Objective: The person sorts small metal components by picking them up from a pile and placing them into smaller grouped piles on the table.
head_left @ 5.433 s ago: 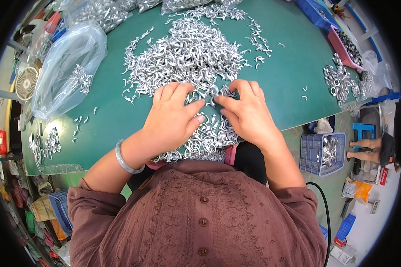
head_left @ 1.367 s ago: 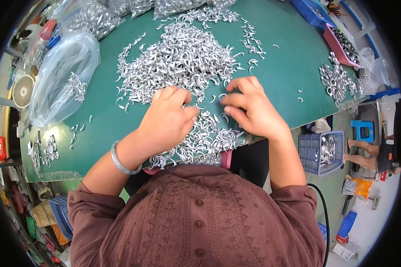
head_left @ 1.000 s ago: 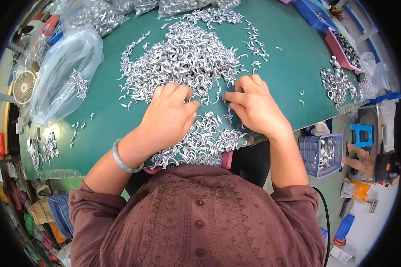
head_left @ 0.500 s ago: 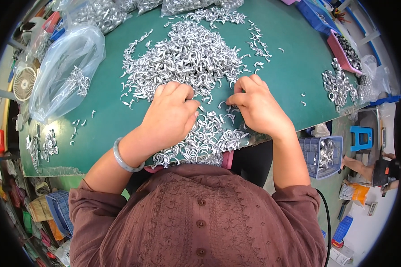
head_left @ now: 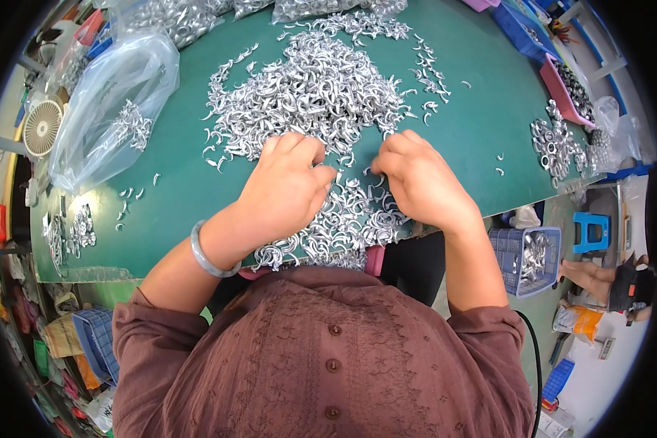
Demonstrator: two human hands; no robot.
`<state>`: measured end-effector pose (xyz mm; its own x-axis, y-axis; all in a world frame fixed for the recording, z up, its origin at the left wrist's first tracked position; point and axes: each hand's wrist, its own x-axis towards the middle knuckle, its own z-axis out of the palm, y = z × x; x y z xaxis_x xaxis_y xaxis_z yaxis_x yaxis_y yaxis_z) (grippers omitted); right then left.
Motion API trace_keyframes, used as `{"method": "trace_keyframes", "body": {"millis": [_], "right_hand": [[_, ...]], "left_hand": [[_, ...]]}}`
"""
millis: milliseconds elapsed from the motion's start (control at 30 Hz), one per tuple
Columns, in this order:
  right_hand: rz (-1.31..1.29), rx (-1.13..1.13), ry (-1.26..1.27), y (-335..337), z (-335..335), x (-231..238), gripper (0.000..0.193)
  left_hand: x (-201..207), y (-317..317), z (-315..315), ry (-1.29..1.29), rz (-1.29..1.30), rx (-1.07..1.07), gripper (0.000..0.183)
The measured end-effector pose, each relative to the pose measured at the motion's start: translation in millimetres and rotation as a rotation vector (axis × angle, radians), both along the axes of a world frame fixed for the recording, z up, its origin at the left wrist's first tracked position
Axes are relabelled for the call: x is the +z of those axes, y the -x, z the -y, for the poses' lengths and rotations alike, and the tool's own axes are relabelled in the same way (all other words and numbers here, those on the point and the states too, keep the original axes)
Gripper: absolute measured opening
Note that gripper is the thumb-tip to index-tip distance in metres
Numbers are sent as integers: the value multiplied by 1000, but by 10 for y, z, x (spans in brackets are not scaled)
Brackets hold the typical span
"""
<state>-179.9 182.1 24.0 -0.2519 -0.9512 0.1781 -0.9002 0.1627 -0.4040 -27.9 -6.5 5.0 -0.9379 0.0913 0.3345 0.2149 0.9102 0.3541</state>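
While both hands work low over the green table [head_left: 474,139], the main heap of curved silvery pieces [head_left: 317,91] lies just beyond the knuckles, broad and high. Left hand [head_left: 288,175] half closed, fingers curled down, thumb near the forefinger; tips hidden, so cannot tell whether it has hold of a piece. Right hand [head_left: 418,179] likewise bent, finger ends drawn close together beside a few loose pieces; grip uncertain. Between the wrists and toward the body, a smaller spread of pieces [head_left: 343,219] runs to the table edge, where a pink container [head_left: 374,260] shows in part, metal beside its rim. Judged by amounts, handling looks well short of finished: the near portion is modest, the far heap much larger. Strays dot the table; a clear plastic bag [head_left: 150,62] at left shows a small clump.
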Motion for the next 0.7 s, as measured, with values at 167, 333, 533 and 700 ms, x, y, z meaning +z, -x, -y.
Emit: {"method": "trace_keyframes", "body": {"millis": [167, 333, 533, 700], "right_hand": [[-29, -20, 111, -108, 124, -140, 25], [45, 45, 9, -183, 53, -75, 25], [95, 119, 3, -273, -42, -68, 23], [99, -50, 184, -227, -212, -134, 30]], "left_hand": [[2, -12, -10, -15, -4, -10, 25], [17, -148, -3, -29, 16, -64, 28], [66, -298, 60, -55, 50, -119, 27], [92, -442, 101, -131, 85, -50, 30]]}}
